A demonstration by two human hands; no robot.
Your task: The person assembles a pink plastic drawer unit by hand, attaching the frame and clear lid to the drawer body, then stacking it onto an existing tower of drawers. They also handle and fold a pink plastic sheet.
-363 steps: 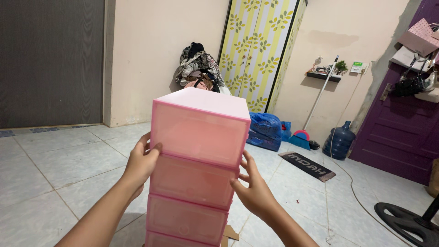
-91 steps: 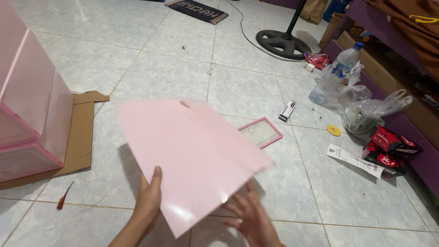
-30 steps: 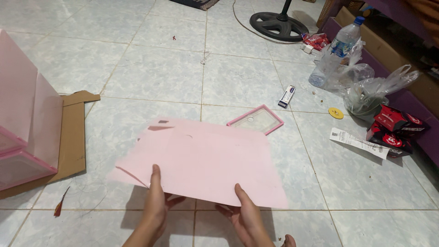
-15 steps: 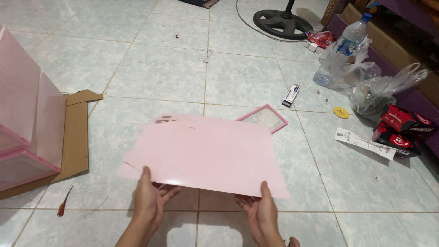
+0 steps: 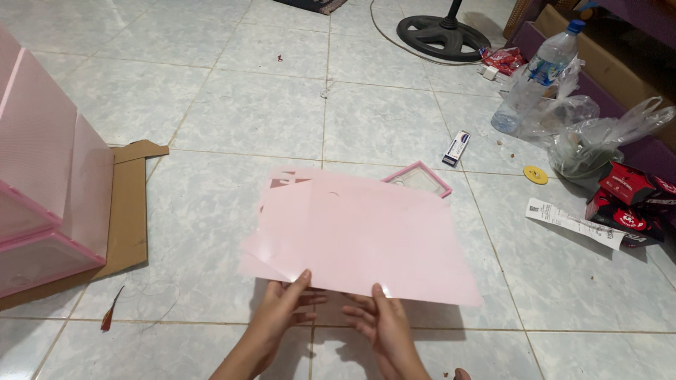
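Both my hands hold a stack of thin pink plastic sheets (image 5: 359,236) by its near edge, a little above the tiled floor. My left hand (image 5: 285,309) pinches the edge with the thumb on top. Close beside it, my right hand (image 5: 380,320) grips the same edge, thumb on top too. The sheets lie nearly flat and are slightly fanned at the left. A pink rectangular frame piece (image 5: 419,177) rests on the floor just beyond the sheets, partly hidden by them. At the far left stands a pink translucent drawer unit (image 5: 42,190) on flattened cardboard (image 5: 127,211).
To the right lie a plastic water bottle (image 5: 539,77), clear plastic bags (image 5: 598,137), red packets (image 5: 627,197), a paper slip (image 5: 574,222), a small yellow disc (image 5: 535,174) and a small box (image 5: 458,146). A fan base (image 5: 440,32) with its cable is at the top. A small red tool (image 5: 111,318) lies bottom left.
The sheets went from tilted up to lying nearly flat and low. My hands have slid together along the near edge. The view has shifted slightly toward the right.
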